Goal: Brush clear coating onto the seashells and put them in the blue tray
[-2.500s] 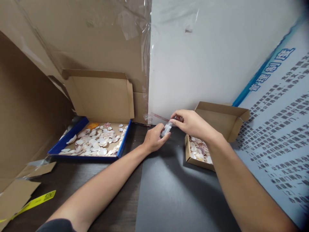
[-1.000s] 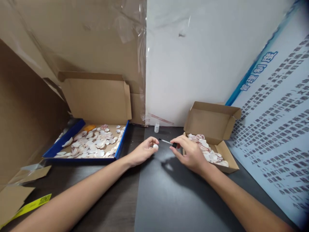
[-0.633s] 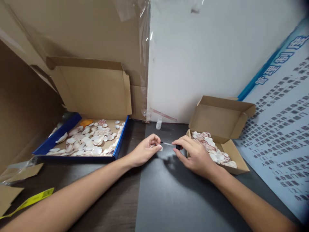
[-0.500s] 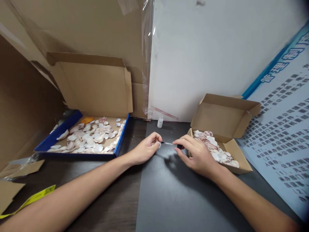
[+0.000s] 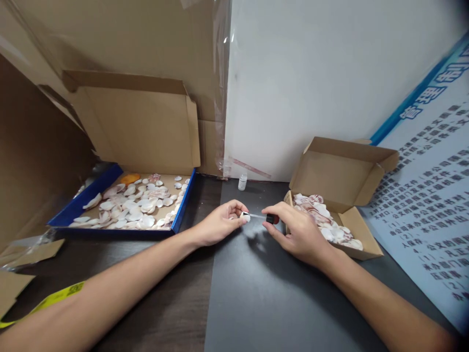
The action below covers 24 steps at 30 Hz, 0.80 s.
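A small white shell (image 5: 247,218) is pinched between the thumb and fingers of my left hand (image 5: 219,225). My right hand (image 5: 301,231) grips the black cap of a small applicator brush (image 5: 271,218). Its thin, pale stem points left, and the dark brush tip lies against the shell, or very close to it. Behind both hands, near the wall, stands a small white-labelled bottle (image 5: 242,182). Part of the cap is covered by my right fingers.
On the left, a blue-edged cardboard box (image 5: 183,201) with raised lid holds many shells. A smaller open cardboard box (image 5: 366,234) of shells stands right, behind my right hand. A yellow strip (image 5: 58,297) and cardboard scraps lie at lower left. A printed poster (image 5: 432,205) leans at right.
The shell in my left hand has turned so more of its face shows beside the brush tip. My right hand has rolled slightly, exposing more of the black cap. The view has shifted a little.
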Available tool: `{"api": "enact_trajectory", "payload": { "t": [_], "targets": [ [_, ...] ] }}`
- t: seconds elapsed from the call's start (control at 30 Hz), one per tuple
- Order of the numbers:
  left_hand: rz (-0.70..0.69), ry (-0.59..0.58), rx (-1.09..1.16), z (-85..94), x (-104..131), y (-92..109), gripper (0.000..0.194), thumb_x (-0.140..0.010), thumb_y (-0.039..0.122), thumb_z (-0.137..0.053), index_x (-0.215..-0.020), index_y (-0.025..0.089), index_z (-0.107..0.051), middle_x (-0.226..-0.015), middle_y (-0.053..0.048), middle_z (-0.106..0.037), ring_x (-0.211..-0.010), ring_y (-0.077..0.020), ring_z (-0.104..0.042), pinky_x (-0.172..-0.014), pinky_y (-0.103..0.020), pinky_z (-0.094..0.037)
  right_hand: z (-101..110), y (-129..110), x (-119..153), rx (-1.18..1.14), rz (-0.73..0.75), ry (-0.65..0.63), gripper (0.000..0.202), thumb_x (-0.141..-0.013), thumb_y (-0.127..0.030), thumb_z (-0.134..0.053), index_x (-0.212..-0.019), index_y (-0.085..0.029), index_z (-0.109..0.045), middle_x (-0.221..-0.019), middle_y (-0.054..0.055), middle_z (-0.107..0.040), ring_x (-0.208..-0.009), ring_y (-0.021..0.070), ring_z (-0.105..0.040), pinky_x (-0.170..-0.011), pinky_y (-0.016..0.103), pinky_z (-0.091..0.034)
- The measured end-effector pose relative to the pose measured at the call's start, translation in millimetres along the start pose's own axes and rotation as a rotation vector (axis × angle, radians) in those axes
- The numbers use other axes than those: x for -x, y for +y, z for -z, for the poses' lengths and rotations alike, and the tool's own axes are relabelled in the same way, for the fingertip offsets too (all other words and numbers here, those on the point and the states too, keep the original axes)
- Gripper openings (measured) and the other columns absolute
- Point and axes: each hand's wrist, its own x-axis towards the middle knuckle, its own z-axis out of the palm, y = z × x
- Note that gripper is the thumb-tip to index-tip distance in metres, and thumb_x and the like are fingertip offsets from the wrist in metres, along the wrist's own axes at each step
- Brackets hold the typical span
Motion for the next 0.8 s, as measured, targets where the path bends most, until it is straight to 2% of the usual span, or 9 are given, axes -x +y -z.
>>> {"api": "enact_trajectory", "payload": {
  "t": [0.23,0.33,0.53,0.7,0.8],
  "targets": [
    [-0.023,0.014,-0.107,-1.9,-0.2,-0.6,0.019,-0.084,0.032,-0.065,-0.093,0.017,-0.058,-0.074,0.004,-0.048,-0.063,-0.0098,-0.039,-0.058,-0.023,-0.033,2.2,-1.4,-0.5,-0.02,0.011,0.019,0.014,-0.098,-0.029,-0.054,-0.106,-0.02,-0.062,-0.088,0.006,-0.067,-0.076,0.0193,-0.064,-0.069,0.034,-0.05],
    [-0.037,0.017,-0.129,-1.9,0.4,-0.2,0.017,-0.085,0.027,-0.062,-0.098,0.018,-0.056,-0.077,0.003,-0.049,-0.063,-0.0098,-0.039,-0.059,-0.023,-0.033,1.1,-2.9,0.1,-0.05,0.038,0.056,0.015,-0.097,-0.027,-0.055,-0.108,-0.02,-0.062,-0.089,0.006,-0.068,-0.076,0.0192,-0.064,-0.069,0.034,-0.051],
    [-0.022,-0.034,-0.155,-0.1,1.0,0.1,0.015,-0.084,0.013,-0.052,-0.098,0.017,-0.053,-0.083,0.001,-0.053,-0.067,-0.0101,-0.044,-0.062,-0.023,-0.036,-2.7,-6.6,1.6,-0.046,0.021,0.02,0.014,-0.097,-0.026,-0.056,-0.108,-0.019,-0.062,-0.09,0.006,-0.068,-0.076,0.0185,-0.064,-0.07,0.033,-0.052],
    [-0.013,-0.013,-0.297,-0.3,1.4,2.5,0.006,-0.087,0.021,-0.055,-0.091,0.017,-0.055,-0.074,0.004,-0.048,-0.061,-0.0096,-0.036,-0.056,-0.022,-0.031,0.1,-7.9,0.4,-0.069,0.065,0.117,0.011,-0.094,-0.022,-0.059,-0.104,-0.019,-0.063,-0.084,0.004,-0.066,-0.074,0.0179,-0.063,-0.067,0.031,-0.05],
    [-0.042,0.009,-0.443,-1.4,2.9,4.0,0.006,-0.088,0.023,-0.055,-0.091,0.018,-0.054,-0.075,0.003,-0.052,-0.062,-0.0103,-0.04,-0.058,-0.023,-0.033,2.0,-7.3,-0.5,-0.076,0.075,0.141,0.011,-0.093,-0.02,-0.06,-0.104,-0.018,-0.063,-0.084,0.004,-0.065,-0.073,0.0175,-0.062,-0.067,0.031,-0.049]
  ]
}}
